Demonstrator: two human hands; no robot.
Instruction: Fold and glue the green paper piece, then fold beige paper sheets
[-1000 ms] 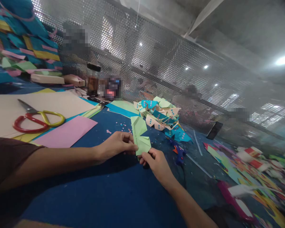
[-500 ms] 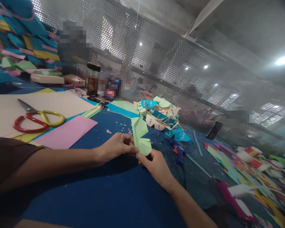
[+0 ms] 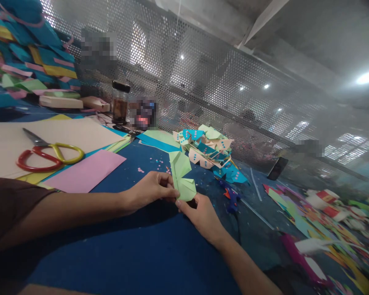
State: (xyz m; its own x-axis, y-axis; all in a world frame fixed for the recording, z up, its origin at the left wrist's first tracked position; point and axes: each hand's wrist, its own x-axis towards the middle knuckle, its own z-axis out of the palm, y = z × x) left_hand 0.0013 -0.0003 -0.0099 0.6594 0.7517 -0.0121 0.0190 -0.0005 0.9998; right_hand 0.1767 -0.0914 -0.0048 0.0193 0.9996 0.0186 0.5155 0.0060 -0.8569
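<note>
A folded piece of light green paper (image 3: 183, 176) is held up over the blue table (image 3: 135, 254). My left hand (image 3: 155, 188) pinches its lower left edge between thumb and fingers. From the right, my right hand (image 3: 199, 211) grips the bottom corner, its thumb close to the left thumb. Creases and two flaps with a notch between them show on the paper. Some fingertips are hidden behind it. Just beyond lies a pile of folded paper boats (image 3: 206, 147) in cream, blue and green with small coloured squares. A blue glue gun (image 3: 231, 197) rests right of my right hand.
Scissors (image 3: 51, 155) with red and yellow handles lie on cream sheets, beside a pink sheet (image 3: 87, 170). A lidded jar (image 3: 120, 102) stands behind. At right are glue sticks (image 3: 258, 215), a phone (image 3: 277, 169), a magenta power strip (image 3: 306, 260) and paper scraps (image 3: 320, 223).
Almost nothing differs. Both hands keep hold of the green paper, and my right thumb has shifted very slightly left along its bottom corner.
</note>
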